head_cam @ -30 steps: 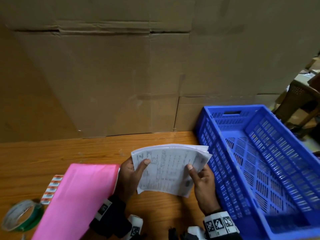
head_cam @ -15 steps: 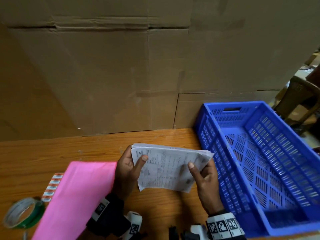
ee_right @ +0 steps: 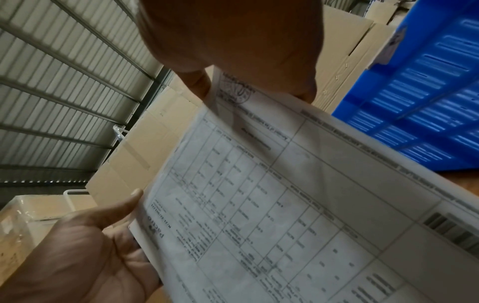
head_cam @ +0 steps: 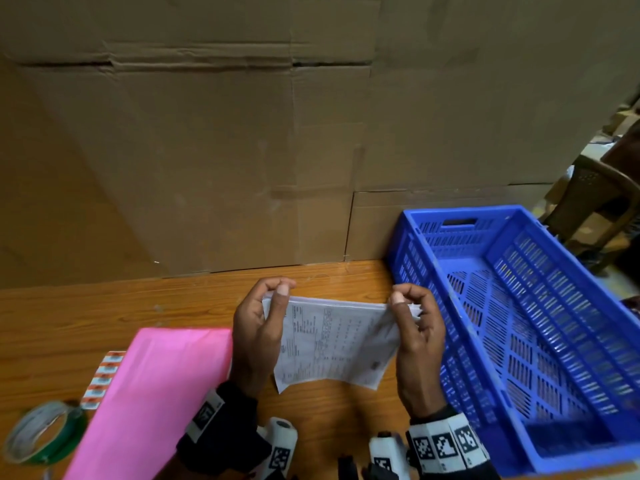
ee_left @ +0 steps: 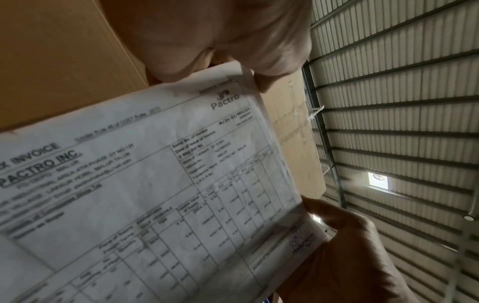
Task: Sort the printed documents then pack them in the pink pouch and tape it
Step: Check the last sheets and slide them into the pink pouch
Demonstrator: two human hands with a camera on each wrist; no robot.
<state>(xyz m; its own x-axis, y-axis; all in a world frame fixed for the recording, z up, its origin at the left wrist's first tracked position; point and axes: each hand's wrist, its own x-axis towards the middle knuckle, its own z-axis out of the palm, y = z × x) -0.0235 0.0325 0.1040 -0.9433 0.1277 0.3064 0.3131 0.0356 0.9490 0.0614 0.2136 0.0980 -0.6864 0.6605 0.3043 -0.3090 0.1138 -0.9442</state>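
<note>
1. Far left on the desk (head_cam: 69, 306): tape roll (head_cam: 41, 434), untouched.
2. Beside it, flat: pink pouch (head_cam: 149, 393), not yet filled.
3. Left hand (head_cam: 256, 337): grip pinched on the printed documents (head_cam: 332, 344) at the top left corner.
4. Right hand (head_cam: 419, 341): grip pinched on the top right corner; stack held above the desk.
5. Far right: blue crate (head_cam: 519, 323).
6. Likely squaring the sorted stack; next, sliding it into the pouch's mouth.

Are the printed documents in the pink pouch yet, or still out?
Still out. Left hand and right hand pinch the printed documents above the table; the pink pouch lies flat beside them.
</note>
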